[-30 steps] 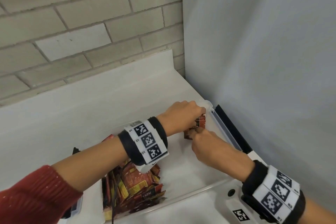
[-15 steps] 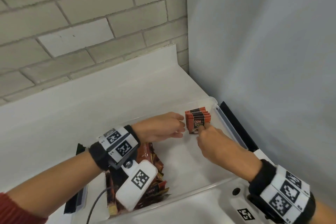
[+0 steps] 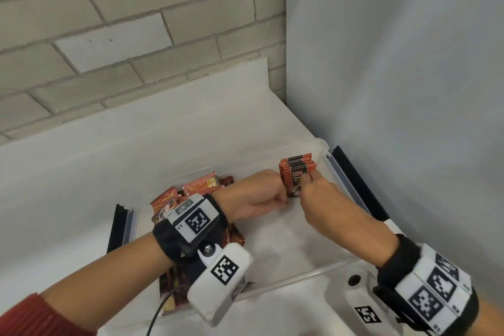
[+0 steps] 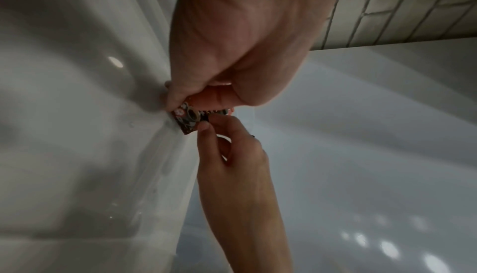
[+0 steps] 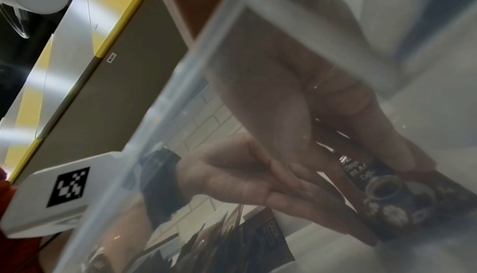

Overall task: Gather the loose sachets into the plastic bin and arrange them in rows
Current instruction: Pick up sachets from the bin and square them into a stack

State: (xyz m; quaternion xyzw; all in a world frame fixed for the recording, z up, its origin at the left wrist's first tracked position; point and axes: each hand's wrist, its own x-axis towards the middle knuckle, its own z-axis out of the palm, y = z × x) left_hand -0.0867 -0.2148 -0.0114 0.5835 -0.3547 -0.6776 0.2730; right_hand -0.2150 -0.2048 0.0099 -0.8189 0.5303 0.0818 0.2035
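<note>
Clear plastic bin [image 3: 286, 279] is set on the white bench [image 3: 136, 150], pushed into the corner between the brick wall [image 3: 136, 22] and a grey panel [image 3: 395, 63].

Left end of the bin: a loose heap of red-brown sachets [image 3: 201, 185] is piled there, lying at mixed angles and partly covered by the left wrist band. More of the heap is seen through the bin wall in the right wrist view [image 5: 258, 242].

Middle of the bin floor is bare.

Far right corner: a short row of sachets [image 3: 296, 169] is stood on edge, packed face to face, "D2X" readable on the front one.

Left hand [image 3: 253, 194] is curled at the row's left side, thumb and fingers pinched on the lower edge of the front sachet [image 4: 187, 119].

Right hand [image 3: 319, 196] is placed at the row's right side, fingers bent, fingertips pressed on the same front sachet [image 4: 206, 126]; a full grip cannot be confirmed.

Black strips are seen just outside the bin at both ends [image 3: 116, 226].
</note>
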